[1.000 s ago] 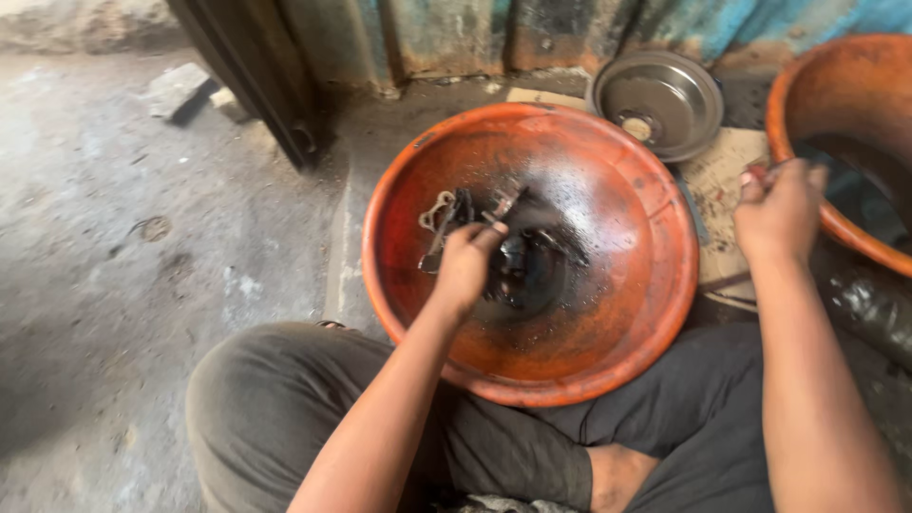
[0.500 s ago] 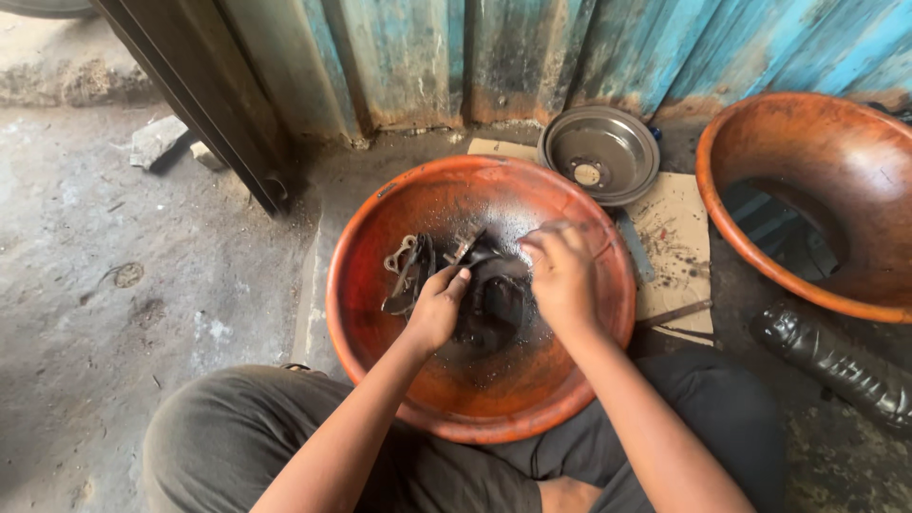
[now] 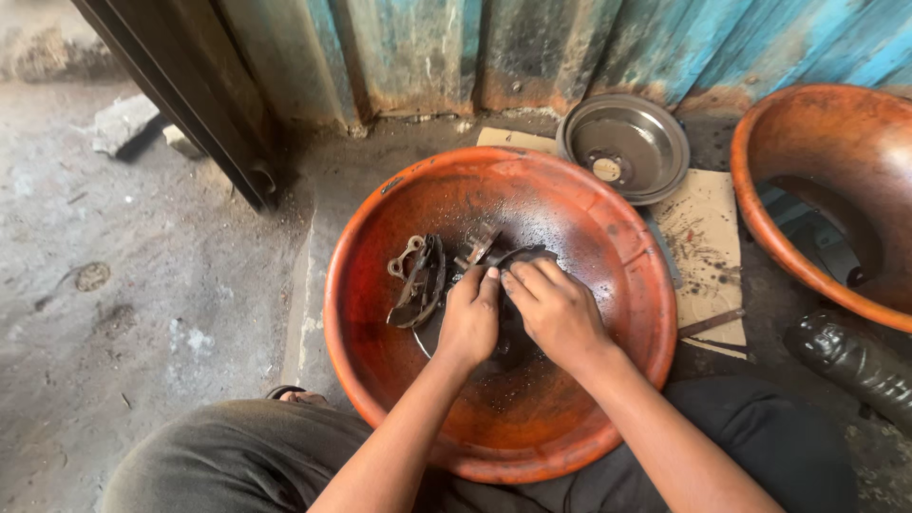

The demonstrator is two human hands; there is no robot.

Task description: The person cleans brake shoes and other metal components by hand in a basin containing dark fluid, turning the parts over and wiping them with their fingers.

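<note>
Rough concrete floor (image 3: 142,313) under you, a rusted blue corrugated wall (image 3: 532,47) ahead, and between your knees sits the big orange basin (image 3: 608,351), its inside black with oily grime. Both your hands are down in the middle of it. Your left hand (image 3: 468,318) is curled, fingers closed over a dark greasy metal part (image 3: 513,261) at the basin's bottom; your right hand (image 3: 556,309) lies just beside it, fingers together and pressed onto the same part, fingertips meeting the left's. How that part runs you can't tell: the hands cover most of it. Left of your hands lies a curved brake shoe (image 3: 421,282), its long axis running from near you toward the wall, tilted slightly, with a pale bracket (image 3: 404,256) at its far end. Beyond the basin, a grey metal drum (image 3: 624,145) rests open side up by a cardboard sheet (image 3: 703,237). A second orange basin (image 3: 836,190) stands at right, a dark plastic bottle (image 3: 855,361) lying near it.
</note>
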